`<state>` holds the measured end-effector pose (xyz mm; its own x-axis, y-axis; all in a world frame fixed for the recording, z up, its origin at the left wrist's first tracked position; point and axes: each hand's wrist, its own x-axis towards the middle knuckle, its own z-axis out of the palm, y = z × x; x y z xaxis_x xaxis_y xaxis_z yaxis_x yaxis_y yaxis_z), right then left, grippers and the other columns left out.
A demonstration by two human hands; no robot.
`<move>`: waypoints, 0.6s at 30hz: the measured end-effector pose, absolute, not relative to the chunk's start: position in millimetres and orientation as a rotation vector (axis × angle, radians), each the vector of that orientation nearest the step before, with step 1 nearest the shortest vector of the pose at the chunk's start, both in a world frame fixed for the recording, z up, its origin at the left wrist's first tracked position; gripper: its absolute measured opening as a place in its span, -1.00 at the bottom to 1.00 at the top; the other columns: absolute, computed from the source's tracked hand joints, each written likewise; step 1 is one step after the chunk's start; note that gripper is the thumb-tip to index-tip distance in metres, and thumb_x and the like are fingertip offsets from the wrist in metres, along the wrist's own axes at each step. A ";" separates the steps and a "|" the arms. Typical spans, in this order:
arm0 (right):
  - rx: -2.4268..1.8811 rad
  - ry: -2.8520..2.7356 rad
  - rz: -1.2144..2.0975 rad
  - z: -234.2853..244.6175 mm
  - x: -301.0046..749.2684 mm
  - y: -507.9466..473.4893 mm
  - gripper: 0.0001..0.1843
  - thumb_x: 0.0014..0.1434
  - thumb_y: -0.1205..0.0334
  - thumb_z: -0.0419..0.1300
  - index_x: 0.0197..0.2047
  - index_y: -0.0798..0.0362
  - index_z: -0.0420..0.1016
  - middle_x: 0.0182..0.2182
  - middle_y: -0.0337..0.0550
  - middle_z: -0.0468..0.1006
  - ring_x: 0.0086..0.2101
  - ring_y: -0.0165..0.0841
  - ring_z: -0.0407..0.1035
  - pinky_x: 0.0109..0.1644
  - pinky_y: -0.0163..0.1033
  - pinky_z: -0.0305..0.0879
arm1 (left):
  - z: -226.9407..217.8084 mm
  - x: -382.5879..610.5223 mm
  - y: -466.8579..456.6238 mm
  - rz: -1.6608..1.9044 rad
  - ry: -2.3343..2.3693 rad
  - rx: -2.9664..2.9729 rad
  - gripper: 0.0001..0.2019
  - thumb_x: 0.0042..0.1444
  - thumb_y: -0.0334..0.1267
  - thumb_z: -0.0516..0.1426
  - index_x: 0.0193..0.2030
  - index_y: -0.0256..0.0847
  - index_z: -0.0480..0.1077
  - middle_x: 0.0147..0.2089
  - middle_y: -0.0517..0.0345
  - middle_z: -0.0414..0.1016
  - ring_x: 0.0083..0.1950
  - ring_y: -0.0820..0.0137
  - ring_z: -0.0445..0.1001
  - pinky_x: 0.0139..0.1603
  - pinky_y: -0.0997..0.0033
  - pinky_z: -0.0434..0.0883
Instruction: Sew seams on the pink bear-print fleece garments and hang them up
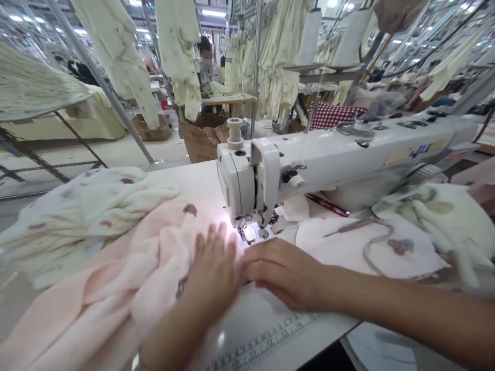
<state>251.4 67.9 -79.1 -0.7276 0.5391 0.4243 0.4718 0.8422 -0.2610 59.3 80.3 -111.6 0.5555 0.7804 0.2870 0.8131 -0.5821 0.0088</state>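
Note:
My left hand (214, 268) lies flat, fingers stretched out, on pale pink fabric (116, 288) just in front of the needle area. Beside it my right hand (282, 273) rests palm down on the same fabric, its fingers held together and pointing left toward the presser foot (247, 233). A white sewing machine (328, 154) stands behind both hands, its lamp lighting the cloth under the needle. Neither hand grips anything that I can see.
A heap of cream printed garments (77, 216) lies at the left. More cream pieces (436, 216) and a red-handled tool (328, 205) lie at the right. A printed ruler (266, 342) runs along the table's front edge. Garments hang overhead; a person sits far behind.

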 end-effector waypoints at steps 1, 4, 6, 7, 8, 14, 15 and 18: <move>-0.687 -2.511 0.267 -79.0 251.0 56.9 -0.83 0.23 0.39 -0.04 -0.20 0.13 0.36 -0.07 -0.01 0.47 0.02 -0.32 0.26 0.02 -0.18 0.21 | -114.4 63.0 54.1 -0.342 -1.289 -2.695 -0.52 0.10 -0.11 0.05 0.12 -0.33 0.28 0.16 -0.26 0.32 0.23 -0.17 0.18 0.10 -0.25 0.20; -0.621 -2.537 0.586 -82.6 254.3 22.7 -0.86 0.18 0.38 0.00 -0.19 0.11 0.33 -0.11 -0.07 0.49 0.04 -0.34 0.26 0.13 -0.16 0.14 | -111.3 69.2 -0.2 -0.289 -1.152 -2.847 -0.71 0.11 -0.20 0.08 -0.02 -0.06 0.41 -0.05 -0.03 0.51 0.06 0.01 0.41 -0.04 -0.03 0.37; -0.658 -2.511 0.815 -82.7 260.0 2.4 -0.87 0.19 0.31 0.03 -0.19 0.09 0.34 -0.18 -0.12 0.52 -0.06 -0.38 0.34 0.10 -0.19 0.17 | -99.9 67.4 -1.9 -0.275 -1.150 -2.916 -0.77 0.16 -0.19 0.03 -0.10 0.00 0.45 -0.14 0.01 0.54 -0.01 0.10 0.45 -0.10 0.07 0.41; -0.665 -2.486 0.899 -81.1 263.6 -6.2 -0.88 0.19 0.29 0.04 -0.21 0.08 0.35 -0.23 -0.14 0.53 -0.09 -0.39 0.36 0.08 -0.20 0.18 | -93.6 65.0 6.6 -0.274 -1.164 -2.921 -0.76 0.18 -0.18 0.01 -0.11 -0.02 0.46 -0.13 -0.01 0.53 0.00 0.10 0.45 -0.09 0.06 0.41; -0.658 -2.463 0.963 -78.7 267.4 -13.3 -0.89 0.19 0.28 0.05 -0.23 0.08 0.36 -0.26 -0.16 0.53 -0.11 -0.39 0.37 0.07 -0.22 0.19 | -88.0 62.1 18.7 -0.275 -1.205 -2.890 -0.75 0.19 -0.18 0.00 -0.09 -0.06 0.45 -0.09 -0.05 0.51 0.03 0.07 0.42 -0.05 0.01 0.39; -1.230 -2.255 0.712 -75.6 280.2 -19.6 -0.72 0.25 0.05 0.07 -0.26 0.08 0.43 -0.41 -0.16 0.46 -0.35 -0.37 0.31 -0.25 -0.24 0.18 | -83.1 49.3 52.0 -0.274 -1.361 -2.814 -0.79 0.22 -0.31 -0.04 -0.26 -0.25 0.41 0.08 -0.15 0.41 0.00 0.11 0.44 -0.13 0.08 0.44; -1.357 -2.225 0.614 -78.6 278.5 -16.6 -0.63 0.18 -0.09 0.13 -0.31 0.09 0.43 -0.46 -0.18 0.43 -0.39 -0.36 0.28 -0.28 -0.24 0.15 | -82.9 48.8 45.2 -0.360 -1.353 -2.875 -0.79 0.22 -0.34 -0.07 -0.28 -0.24 0.38 0.06 -0.11 0.42 -0.04 0.18 0.46 -0.19 0.20 0.46; -1.476 -2.241 0.547 -87.3 267.9 -10.7 -0.44 -0.03 -0.30 0.21 -0.49 0.11 0.36 -0.55 -0.26 0.37 -0.46 -0.41 0.24 -0.35 -0.28 0.08 | -73.2 47.6 19.9 -0.731 -1.292 -3.021 -0.80 0.17 -0.44 -0.11 -0.37 -0.16 0.27 -0.16 0.11 0.49 -0.19 0.39 0.47 -0.09 0.31 0.42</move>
<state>267.9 -10.7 -87.3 -0.3624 0.9250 0.1142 0.7684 0.3659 -0.5251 47.6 19.9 -73.2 0.6157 0.7288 0.2996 0.6322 -0.6838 0.3644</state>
